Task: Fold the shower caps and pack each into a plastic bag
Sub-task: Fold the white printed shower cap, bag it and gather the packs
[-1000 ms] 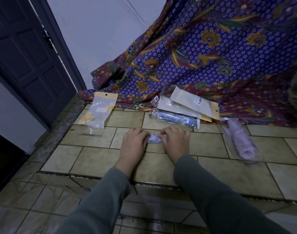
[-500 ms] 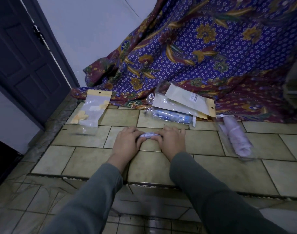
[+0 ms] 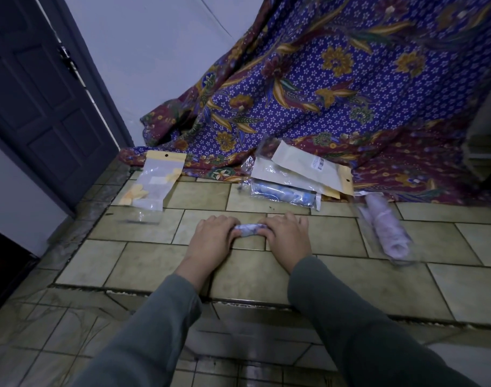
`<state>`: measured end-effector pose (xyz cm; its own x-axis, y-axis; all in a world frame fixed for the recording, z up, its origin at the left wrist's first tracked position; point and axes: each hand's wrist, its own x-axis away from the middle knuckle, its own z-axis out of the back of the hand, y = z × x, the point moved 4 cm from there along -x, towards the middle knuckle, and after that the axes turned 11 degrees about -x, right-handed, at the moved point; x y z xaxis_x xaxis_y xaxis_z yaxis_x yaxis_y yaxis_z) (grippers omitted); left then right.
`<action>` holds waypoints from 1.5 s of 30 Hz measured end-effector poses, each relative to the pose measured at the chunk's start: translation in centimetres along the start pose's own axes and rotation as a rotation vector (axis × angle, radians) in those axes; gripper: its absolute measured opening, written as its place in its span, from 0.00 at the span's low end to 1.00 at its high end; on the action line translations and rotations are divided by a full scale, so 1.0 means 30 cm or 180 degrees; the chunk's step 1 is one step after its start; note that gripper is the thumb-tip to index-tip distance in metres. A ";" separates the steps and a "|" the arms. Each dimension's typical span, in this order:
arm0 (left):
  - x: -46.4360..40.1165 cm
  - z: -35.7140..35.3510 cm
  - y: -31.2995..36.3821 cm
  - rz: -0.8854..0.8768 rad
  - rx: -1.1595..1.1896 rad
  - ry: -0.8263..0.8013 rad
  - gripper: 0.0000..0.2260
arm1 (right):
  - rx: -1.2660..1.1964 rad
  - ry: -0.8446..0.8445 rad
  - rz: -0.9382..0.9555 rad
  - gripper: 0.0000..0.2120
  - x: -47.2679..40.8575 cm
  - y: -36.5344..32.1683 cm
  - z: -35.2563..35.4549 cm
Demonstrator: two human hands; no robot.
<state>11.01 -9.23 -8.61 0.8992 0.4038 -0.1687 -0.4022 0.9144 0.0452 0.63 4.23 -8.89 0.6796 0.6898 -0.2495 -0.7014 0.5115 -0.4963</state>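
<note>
Yellow-topped plastic bag lies far left on tiled floor. Centre: left hand and right hand curl fingers over either end of rolled shower cap, pressing it on the tile. Behind, stacked bags against patterned cloth. Right: bagged lilac cap.

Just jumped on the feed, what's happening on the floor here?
A person is kneeling over a tiled floor, both hands on a small rolled-up shower cap: the left hand grips one end, the right hand the other, pressing it into a tight roll. It is not bagged yet. A packed lilac cap in its bag lies to the right, a blue one under a stack of bags, and a bag with yellow pieces to the left.
</note>
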 end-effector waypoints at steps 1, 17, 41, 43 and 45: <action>0.003 0.002 0.001 -0.0033 -0.0050 0.0043 0.21 | -0.0010 0.0010 -0.0039 0.12 0.001 -0.002 -0.002; -0.023 0.039 0.021 -0.0118 0.0054 -0.0103 0.11 | -0.0062 -0.0210 -0.0119 0.11 0.022 -0.015 -0.003; 0.116 0.175 -0.537 0.2904 0.0800 0.0953 0.10 | -0.0578 -0.1082 0.0732 0.25 -0.395 -0.626 -0.421; 0.098 0.177 -0.570 0.2842 0.0764 0.1002 0.09 | -0.0551 -0.1102 0.0560 0.22 -0.420 -0.635 -0.473; 0.093 0.179 -0.595 0.2842 0.0715 0.1057 0.09 | -0.0590 -0.1037 0.0446 0.16 -0.426 -0.628 -0.503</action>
<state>21.64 -24.29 -4.60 0.1718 0.9533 -0.2483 -0.8382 0.2739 0.4715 8.39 -21.96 -8.88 0.4555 0.8880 -0.0636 -0.7116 0.3203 -0.6254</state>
